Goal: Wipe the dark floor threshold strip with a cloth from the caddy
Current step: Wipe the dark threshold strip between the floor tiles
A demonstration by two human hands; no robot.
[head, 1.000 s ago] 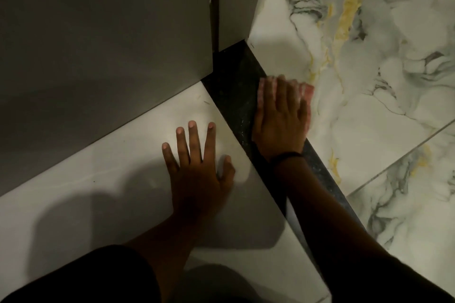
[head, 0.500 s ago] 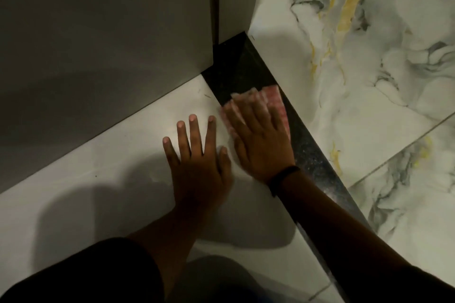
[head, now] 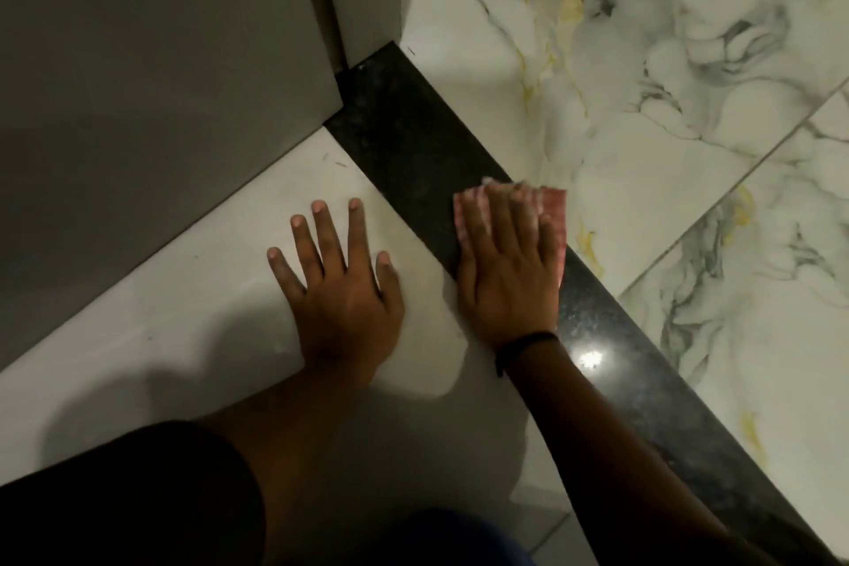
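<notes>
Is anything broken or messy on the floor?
Nothing looks broken or spilled. A few tiny dark specks lie on the plain white tile near the wall. The bright spot on the dark strip is just light shining.

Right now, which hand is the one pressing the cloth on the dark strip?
The right hand, the one with the dark wristband, presses the pink cloth flat on the threshold strip. The left hand lies bare on the white tile.
</notes>
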